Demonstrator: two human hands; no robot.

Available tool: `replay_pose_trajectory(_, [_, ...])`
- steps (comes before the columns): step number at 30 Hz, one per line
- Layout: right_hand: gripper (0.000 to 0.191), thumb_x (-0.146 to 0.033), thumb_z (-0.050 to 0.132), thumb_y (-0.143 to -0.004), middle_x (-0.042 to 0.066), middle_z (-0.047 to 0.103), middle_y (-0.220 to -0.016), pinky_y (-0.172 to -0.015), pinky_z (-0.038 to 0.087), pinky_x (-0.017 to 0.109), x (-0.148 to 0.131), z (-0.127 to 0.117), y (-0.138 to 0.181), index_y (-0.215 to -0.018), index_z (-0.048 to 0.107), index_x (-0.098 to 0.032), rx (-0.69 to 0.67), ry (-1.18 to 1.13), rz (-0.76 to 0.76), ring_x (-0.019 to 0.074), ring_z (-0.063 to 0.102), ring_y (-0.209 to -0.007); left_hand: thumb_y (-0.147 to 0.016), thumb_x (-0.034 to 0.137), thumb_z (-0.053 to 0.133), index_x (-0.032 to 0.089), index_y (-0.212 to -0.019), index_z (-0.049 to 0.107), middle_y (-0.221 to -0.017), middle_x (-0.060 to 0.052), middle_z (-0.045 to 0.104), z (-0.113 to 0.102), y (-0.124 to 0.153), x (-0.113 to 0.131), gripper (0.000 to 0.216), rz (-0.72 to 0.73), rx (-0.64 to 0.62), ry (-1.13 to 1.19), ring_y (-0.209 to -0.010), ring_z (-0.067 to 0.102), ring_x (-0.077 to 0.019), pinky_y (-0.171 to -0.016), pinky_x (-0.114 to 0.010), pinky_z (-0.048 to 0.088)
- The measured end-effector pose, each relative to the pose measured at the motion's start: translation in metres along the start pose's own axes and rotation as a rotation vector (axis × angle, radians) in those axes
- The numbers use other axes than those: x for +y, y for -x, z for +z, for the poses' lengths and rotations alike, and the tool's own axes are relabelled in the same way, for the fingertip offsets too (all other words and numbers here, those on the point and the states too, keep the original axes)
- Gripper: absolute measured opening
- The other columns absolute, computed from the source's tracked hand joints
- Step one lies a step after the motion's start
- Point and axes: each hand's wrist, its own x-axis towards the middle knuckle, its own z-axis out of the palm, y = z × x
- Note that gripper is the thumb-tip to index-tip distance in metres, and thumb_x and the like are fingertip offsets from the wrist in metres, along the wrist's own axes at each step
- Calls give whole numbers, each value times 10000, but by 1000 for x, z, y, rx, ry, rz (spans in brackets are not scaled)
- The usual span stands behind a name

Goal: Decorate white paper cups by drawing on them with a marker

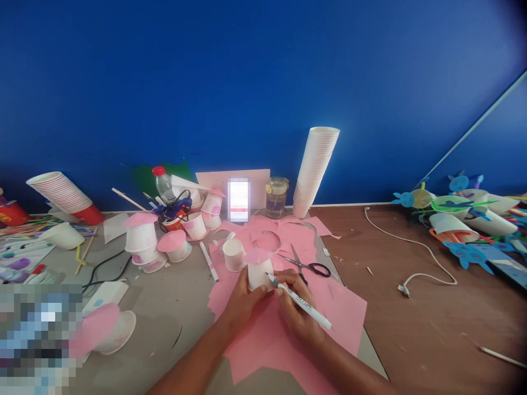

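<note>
My left hand (pixel 246 299) is wrapped round a white paper cup (pixel 259 273) with a pink paper piece (pixel 258 257) on its top end. A white marker (pixel 307 308) with a teal end is pinched in my right hand (pixel 300 307), its tip at the cup's side. Whether the tip touches the cup I cannot tell. Beneath both hands lie pink paper sheets (pixel 263 345). Another white cup (pixel 233 255) stands just behind my left hand. Black-handled scissors (pixel 307 264) rest open on the paper behind my right hand.
A tall leaning stack of paper cups (pixel 316 170) and a glass jar (pixel 277 197) stand by the blue wall. Pink-topped cups (pixel 140 236) and another marker (pixel 209 262) lie to the left. A white cable (pixel 411 236) and painted cup crafts (pixel 453 219) are at right.
</note>
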Motion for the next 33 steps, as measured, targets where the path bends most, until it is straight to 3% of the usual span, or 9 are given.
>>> replay_pose_trajectory(5, [109,-277,479,-933,36,618,-848,-604,469,283,3,1,2,-958,577,-237,-6,48,42,172,580,-731,-790,295,701,204,-1112,576,-1014,-49,636,0,1,0,357,7,-7,-18,-966,567,-199,-871,-337,464])
replay_pose_trajectory(13, [143,-332,497,-951,42,619,-850,-650,493,303,12,2,8,-1007,581,-231,60,-13,80,173,587,-742,-789,275,704,215,-1166,554,-1063,-69,636,0,0,0,410,-20,-31,52,-994,589,-220,-901,-376,470])
replay_pose_trajectory(17, [150,-336,477,-967,3,604,-734,-605,487,277,16,3,11,-1029,573,-238,50,-91,132,149,573,-649,-784,281,708,210,-1152,563,-998,-53,633,0,1,1,403,-16,-29,49,-954,587,-210,-878,-365,474])
replay_pose_trajectory(20, [126,-302,496,-955,1,612,-737,-599,488,271,10,3,9,-1015,588,-241,58,-70,98,144,576,-638,-783,287,709,209,-1164,564,-1003,-53,637,1,2,2,415,-14,-17,33,-958,583,-210,-880,-362,471])
replay_pose_trajectory(24, [98,-232,554,-906,43,658,-875,-675,506,296,-1,2,2,-948,642,-245,47,-3,-22,178,619,-783,-770,315,727,201,-1177,565,-1085,-80,643,1,1,2,453,9,-23,32,-1023,580,-237,-914,-376,459])
replay_pose_trajectory(28, [139,-206,552,-893,35,636,-799,-702,501,318,-3,2,-1,-919,679,-257,-15,-13,-142,196,615,-800,-748,326,745,209,-1138,578,-1040,-66,650,0,-1,0,440,9,-8,25,-996,583,-235,-893,-374,464])
replay_pose_trajectory(33, [161,-210,543,-903,34,632,-770,-671,494,310,-2,3,-2,-878,695,-256,3,-2,-108,194,616,-781,-707,371,774,204,-1130,596,-1042,-84,665,2,0,1,489,7,21,12,-999,596,-260,-907,-403,464])
